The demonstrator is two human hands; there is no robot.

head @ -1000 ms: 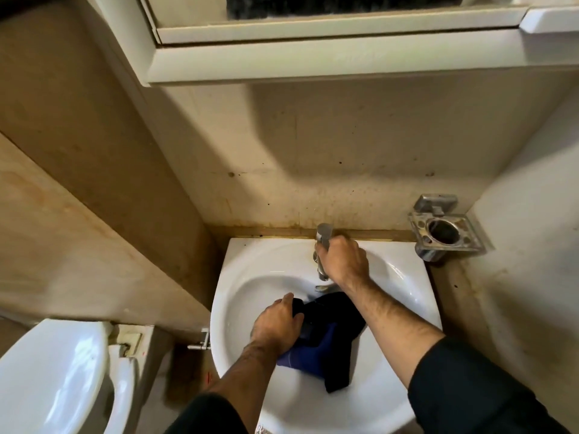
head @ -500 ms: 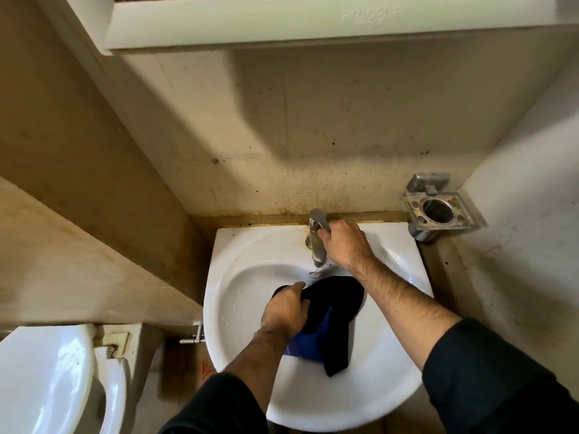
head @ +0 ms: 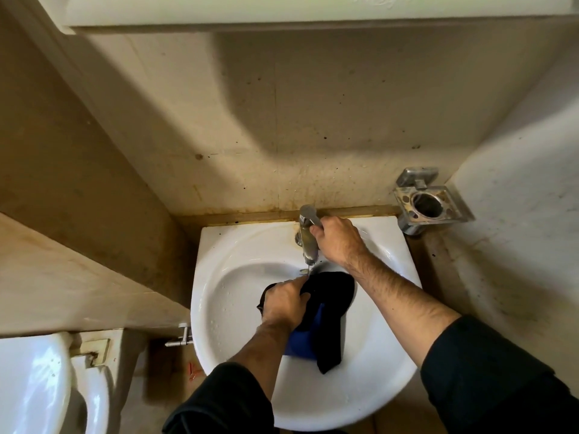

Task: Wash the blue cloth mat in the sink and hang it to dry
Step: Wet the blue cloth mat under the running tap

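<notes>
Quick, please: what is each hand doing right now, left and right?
Left hand: fingers curled round the cloth in the sink.
Right hand: fingers curled round the tap.

A small domestic bathroom is shown. A white ceramic basin point(head: 369, 386) is fixed against a stained beige tiled wall point(head: 282, 126), with a chrome tap point(head: 306, 236) mounted at its rear edge. A toilet point(head: 34, 386) with a white seat is seen at lower left, close beside the basin. A metal tumbler-and-toothbrush holder point(head: 430, 208) is fastened at the wall corner to the right. A white cabinet point(head: 282, 10), possibly mirrored, is mounted overhead, though only its underside is visible. Grime is noted along the wall joint.
</notes>
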